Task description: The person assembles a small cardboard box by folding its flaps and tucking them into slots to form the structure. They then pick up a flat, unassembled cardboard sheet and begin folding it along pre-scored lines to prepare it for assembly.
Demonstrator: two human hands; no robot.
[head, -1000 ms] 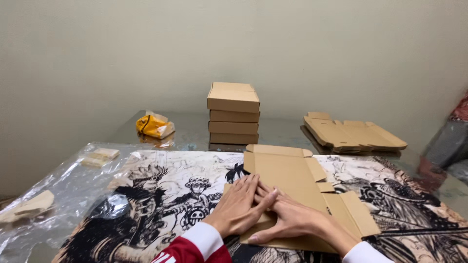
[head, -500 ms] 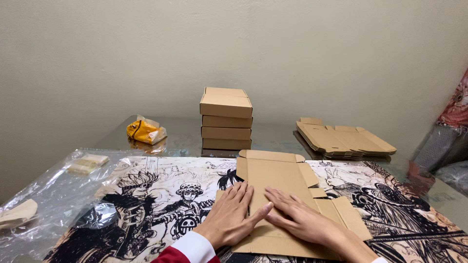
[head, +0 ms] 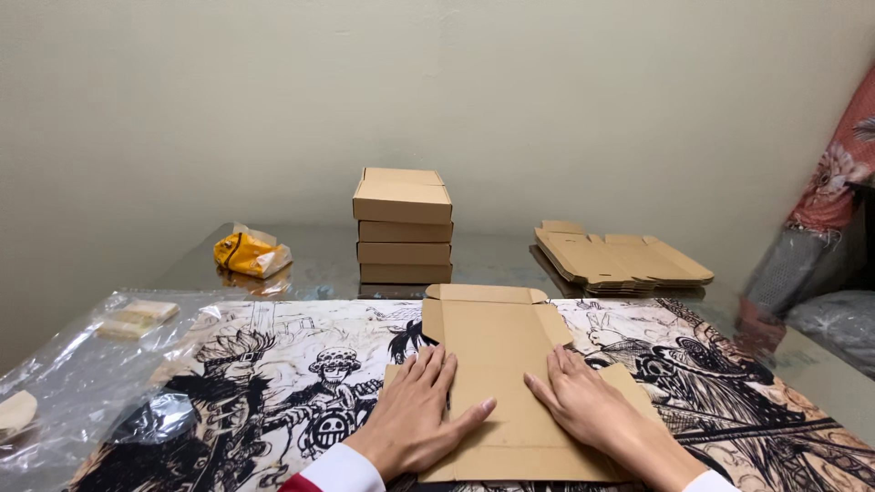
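At 9 o'clock, a clear plastic sheet (head: 82, 374) lies over the edge of the surface (head: 319, 273), with a small pale block (head: 138, 317) on it. At 10 o'clock sits a yellow packet (head: 251, 252).

The left hand (head: 419, 415) lies palm-down on the left portion of the flat cardboard blank (head: 497, 355); fingers (head: 428, 369) are extended and spread, thumb angled toward centre, gripping nothing. The blank rests at 6 o'clock on the black-and-white illustrated mat (head: 273, 383), its top flap pointing toward 12 o'clock.

At 12 o'clock stands a stack of four assembled boxes (head: 404, 225).

The right hand (head: 588, 405) lies flat on the right portion of the blank, fingers extended, holding nothing.

Change from one second ago: the hands were overlapped at the blank's lower left; they are now separated, one per side. Judgement: the blank is being pressed flat and positioned square to the person, with no panel raised yet.

At 2 o'clock lies a pile of unfolded blanks (head: 620, 258). At 3 o'clock, floral fabric (head: 834, 182) is partly visible.
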